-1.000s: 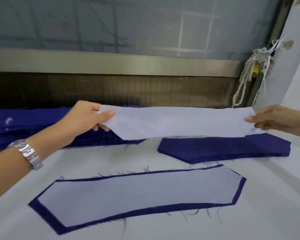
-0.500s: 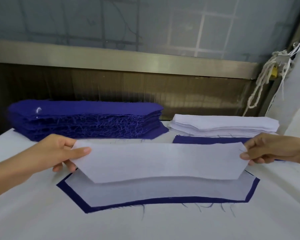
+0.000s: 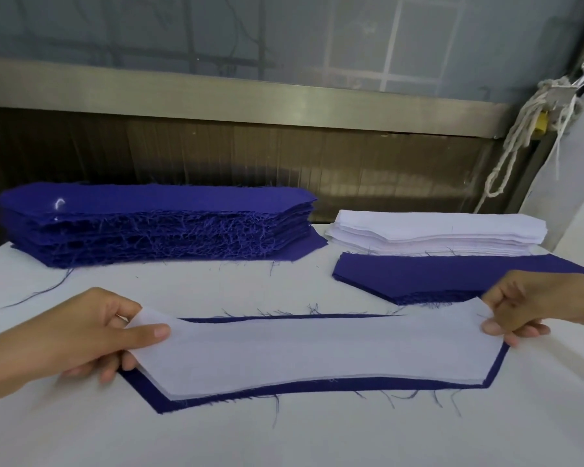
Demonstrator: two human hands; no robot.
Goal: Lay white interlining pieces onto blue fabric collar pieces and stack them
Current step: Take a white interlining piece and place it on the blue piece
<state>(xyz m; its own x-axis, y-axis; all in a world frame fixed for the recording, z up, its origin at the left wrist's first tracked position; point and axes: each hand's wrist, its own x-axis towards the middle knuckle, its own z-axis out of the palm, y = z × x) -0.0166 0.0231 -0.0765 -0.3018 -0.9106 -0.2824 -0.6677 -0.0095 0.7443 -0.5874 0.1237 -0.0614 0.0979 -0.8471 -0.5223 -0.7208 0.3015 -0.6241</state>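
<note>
Left hand [image 3: 91,335] and right hand [image 3: 533,305] pinch the interlining's [image 3: 317,352] ends — light, floppy, I reckon — best held taut over the collar [image 3: 216,397].

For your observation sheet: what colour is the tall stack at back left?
The stack is dark blue, seen in the head view.

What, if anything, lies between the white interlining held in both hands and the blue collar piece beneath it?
Another white layer seems to lie on the blue collar piece, its edge showing under the held interlining. The left hand and right hand pinch that interlining's ends; nothing else intervenes.
</note>
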